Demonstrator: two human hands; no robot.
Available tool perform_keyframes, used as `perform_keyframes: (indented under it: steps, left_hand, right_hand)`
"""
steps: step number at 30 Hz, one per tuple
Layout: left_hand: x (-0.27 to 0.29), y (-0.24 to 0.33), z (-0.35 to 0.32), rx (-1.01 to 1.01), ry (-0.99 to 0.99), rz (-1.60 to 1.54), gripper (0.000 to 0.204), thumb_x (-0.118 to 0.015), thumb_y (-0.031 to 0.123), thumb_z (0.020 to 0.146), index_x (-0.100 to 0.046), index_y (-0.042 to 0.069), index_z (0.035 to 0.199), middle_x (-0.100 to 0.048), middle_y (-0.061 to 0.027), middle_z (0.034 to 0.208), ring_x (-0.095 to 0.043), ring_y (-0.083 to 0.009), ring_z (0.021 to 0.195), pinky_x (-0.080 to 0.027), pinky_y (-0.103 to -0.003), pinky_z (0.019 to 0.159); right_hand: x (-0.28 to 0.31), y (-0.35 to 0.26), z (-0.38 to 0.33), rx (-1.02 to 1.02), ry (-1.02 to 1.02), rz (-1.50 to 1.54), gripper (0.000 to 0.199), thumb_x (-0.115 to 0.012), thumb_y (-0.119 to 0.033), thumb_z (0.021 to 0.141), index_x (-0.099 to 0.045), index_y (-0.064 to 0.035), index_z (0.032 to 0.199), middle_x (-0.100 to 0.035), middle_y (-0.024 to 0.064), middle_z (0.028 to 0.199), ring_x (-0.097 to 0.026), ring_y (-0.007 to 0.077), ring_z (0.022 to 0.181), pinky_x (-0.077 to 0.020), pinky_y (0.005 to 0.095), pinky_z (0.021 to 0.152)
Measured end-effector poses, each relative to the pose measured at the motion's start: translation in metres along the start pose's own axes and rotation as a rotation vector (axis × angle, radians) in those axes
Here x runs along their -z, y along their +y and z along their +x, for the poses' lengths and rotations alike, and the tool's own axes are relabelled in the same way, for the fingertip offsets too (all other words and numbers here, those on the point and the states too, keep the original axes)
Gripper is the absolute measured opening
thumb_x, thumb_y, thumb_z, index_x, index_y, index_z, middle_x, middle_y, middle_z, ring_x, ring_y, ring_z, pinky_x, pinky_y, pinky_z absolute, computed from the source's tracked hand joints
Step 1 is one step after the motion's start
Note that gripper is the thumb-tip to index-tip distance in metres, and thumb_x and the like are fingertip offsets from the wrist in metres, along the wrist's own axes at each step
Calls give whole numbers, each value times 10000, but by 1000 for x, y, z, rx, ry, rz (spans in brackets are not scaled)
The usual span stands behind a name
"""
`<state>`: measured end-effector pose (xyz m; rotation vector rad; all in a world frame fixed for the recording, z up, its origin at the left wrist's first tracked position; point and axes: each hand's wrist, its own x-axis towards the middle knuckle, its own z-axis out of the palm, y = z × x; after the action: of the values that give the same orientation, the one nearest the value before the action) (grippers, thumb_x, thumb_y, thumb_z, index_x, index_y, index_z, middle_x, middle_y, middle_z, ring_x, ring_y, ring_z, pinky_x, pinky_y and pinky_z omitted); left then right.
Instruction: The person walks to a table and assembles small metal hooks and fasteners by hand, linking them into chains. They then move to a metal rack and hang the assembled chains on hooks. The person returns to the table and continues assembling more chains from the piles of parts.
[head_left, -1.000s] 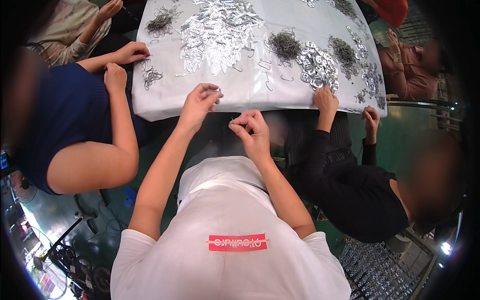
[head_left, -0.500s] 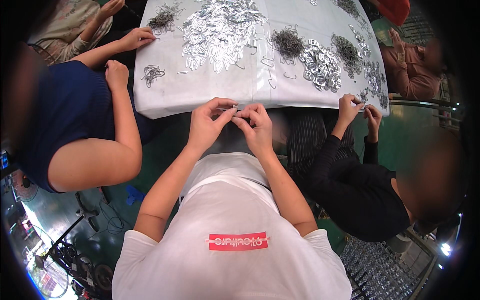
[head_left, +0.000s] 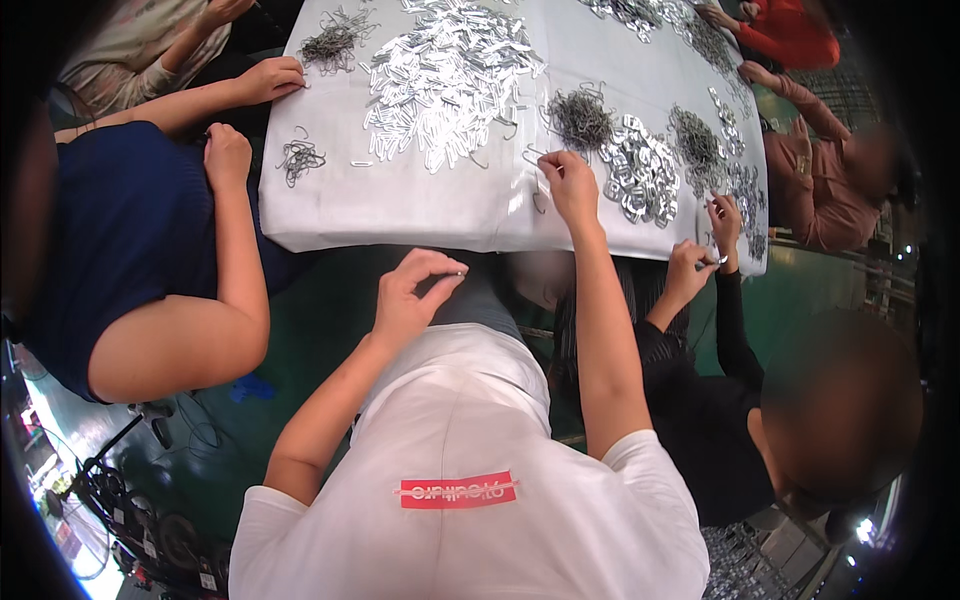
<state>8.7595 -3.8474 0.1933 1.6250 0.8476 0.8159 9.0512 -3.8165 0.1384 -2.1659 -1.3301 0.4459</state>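
Note:
My left hand [head_left: 412, 298] is held in front of the table edge, above my lap. Its thumb and forefinger pinch a small metal piece [head_left: 461, 273], mostly hidden by the fingers. Over the table's near part, my right hand [head_left: 573, 195] reaches out with thumb and forefinger closed at a thin bent wire hook [head_left: 533, 154]. Another wire hook [head_left: 540, 203] lies just below those fingertips. Beyond my right hand is a dark heap of wire hooks [head_left: 580, 120], and beside it a pile of shiny metal buckle-like pieces [head_left: 642, 172].
A white-covered table [head_left: 400, 215] holds a large heap of flat silver strips [head_left: 450, 85] and small hook piles [head_left: 300, 158] at left. Co-workers sit close on both sides: a blue-clad arm [head_left: 235, 230] at left, a black-sleeved person's hand [head_left: 690, 272] at right.
My hands were together at the table edge and have parted. The right moved forward and right over the table to the hooks; the left stayed back with a small metal piece.

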Motion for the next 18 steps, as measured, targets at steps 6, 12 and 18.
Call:
perform_keyframes:
  steps: [6, 12, 18]
  left_hand:
    - [-6, 8, -2, 83, 43, -41, 169, -708, -14, 774, -701, 59, 925, -674, -57, 897, -638, -168, 846, -511, -269, 734]
    - [-9, 6, -4, 104, 72, -42, 173, -687, -19, 796, -705, 58, 950, -668, -46, 885, -616, -142, 800, -492, -247, 701]
    - [-7, 6, -5, 68, 100, -41, 186, -665, -10, 813, -698, 47, 988, -673, -65, 898, -633, -149, 819, -501, -259, 729]
  right_hand:
    - [-19, 26, 58, 107, -246, -383, 137, -671, -209, 803, -687, -83, 855, -633, 105, 949, -631, 311, 875, -489, 427, 772]
    - [-11, 2, 31, 46, -152, -58, 149, -641, -148, 834, -628, -19, 906, -648, 147, 905, -638, 296, 770, -498, 385, 710]
    - [9, -68, -72, -240, -252, 879, 146, -598, -89, 902, -586, 39, 970, -631, 98, 846, -612, 131, 670, -487, 236, 549]
